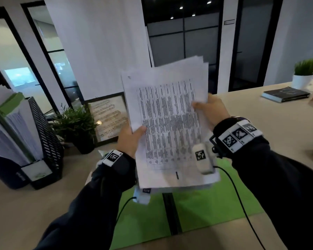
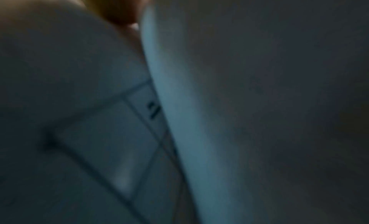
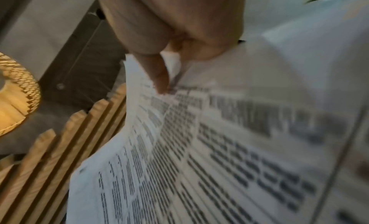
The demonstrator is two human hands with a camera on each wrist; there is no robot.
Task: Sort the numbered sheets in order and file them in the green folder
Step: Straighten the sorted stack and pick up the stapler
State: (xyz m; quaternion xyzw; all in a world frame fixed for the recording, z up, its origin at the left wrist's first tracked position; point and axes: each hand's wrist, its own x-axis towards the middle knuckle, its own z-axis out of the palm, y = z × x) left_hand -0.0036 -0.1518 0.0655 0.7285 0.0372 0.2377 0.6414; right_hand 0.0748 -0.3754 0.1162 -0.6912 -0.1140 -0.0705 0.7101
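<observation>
A tan desk (image 1: 260, 112) carries everything here. At the desk's far right edge stands a small green plant in a white pot (image 1: 304, 75), with a dark book (image 1: 285, 94) lying flat just beside it. At the desk's left sits a black mesh file rack (image 1: 45, 141) stuffed with upright papers and folders. Right of the rack is a leafy plant in a dark pot (image 1: 76, 127), and behind that plant a framed picture (image 1: 109, 118) leans tilted.
</observation>
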